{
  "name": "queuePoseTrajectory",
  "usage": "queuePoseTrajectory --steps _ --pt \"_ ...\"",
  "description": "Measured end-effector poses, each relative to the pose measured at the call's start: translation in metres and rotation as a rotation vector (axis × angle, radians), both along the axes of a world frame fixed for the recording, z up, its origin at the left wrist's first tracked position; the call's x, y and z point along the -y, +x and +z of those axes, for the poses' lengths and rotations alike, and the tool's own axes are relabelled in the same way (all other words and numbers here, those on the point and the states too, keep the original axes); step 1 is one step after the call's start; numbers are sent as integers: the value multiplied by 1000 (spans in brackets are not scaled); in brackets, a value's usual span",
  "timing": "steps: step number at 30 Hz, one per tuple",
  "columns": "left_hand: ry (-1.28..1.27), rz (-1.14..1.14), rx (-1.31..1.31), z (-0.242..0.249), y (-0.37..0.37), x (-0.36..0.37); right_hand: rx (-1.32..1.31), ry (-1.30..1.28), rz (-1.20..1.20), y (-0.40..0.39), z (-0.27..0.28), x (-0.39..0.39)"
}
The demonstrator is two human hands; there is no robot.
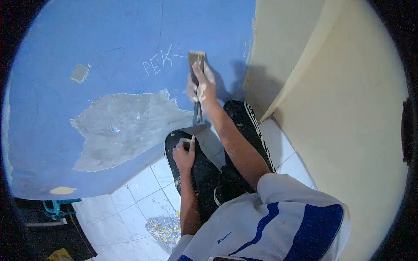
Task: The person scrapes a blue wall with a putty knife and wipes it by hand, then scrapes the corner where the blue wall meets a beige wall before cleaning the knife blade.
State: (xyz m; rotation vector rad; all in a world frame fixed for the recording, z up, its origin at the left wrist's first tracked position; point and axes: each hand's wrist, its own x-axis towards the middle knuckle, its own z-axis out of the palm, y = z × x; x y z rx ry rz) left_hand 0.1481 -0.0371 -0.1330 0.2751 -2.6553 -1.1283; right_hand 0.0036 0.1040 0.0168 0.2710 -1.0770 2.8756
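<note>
My right hand (203, 85), whitened with powder or paste, is wrapped round a putty knife (197, 57) in front of the blue wall (130, 35). The tool's wide, pale-edged end points up, while its narrow end sticks out below my fist. Just left of the tool, scratched letters mark the paint. On my dark-trousered left knee rests my left hand (184, 155), fingers loosely bent and the thumb apart with a whitish tip. I see nothing held in it. A large bare grey patch (126, 130) with ragged paint edges lies to the left of the knees.
A cream wall (348, 108) rises close on the right, meeting the blue one in a corner. White floor tiles (126, 222) carry scattered debris and a speckled heap of chips (165, 230) beside my left arm. A teal object (54, 209) stands at the lower left.
</note>
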Motion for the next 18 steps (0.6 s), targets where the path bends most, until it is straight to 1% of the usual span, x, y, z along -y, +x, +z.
queuePoseTrajectory --steps 3,4,5,7,9,10,11,13,14,15,16,18 --pt "-120 -26 -93 -8 -2 4 34 34 29 6 -8 7" --pt "-158 -6 -80 -7 -1 3 27 21 25 2 -5 7" --pt "-141 -3 -75 -6 -1 4 23 9 18 -1 -2 4" --pt "-98 -1 -65 -4 0 1 -17 10 -16 -7 21 -8" --pt "-158 -5 -85 -7 0 3 -92 14 -74 -17 39 -18" --pt "-186 -5 -99 -9 -1 4 -114 29 -60 -19 43 -24" --pt "-162 -7 -78 -10 -1 4 -85 120 -49 -22 41 -30" --pt "-111 -9 -39 -4 0 3 -29 304 -28 -31 15 -45" --pt "-102 -17 -43 -2 1 3 -282 802 -247 -48 -15 -56" --pt "-93 -21 -50 -1 0 3 -475 1251 -599 -64 -44 -66" --pt "-83 -22 -55 -1 0 3 -571 1207 -669 -67 -47 -78" --pt "-106 4 -48 -1 1 3 -858 1258 -888 -71 -46 -90"
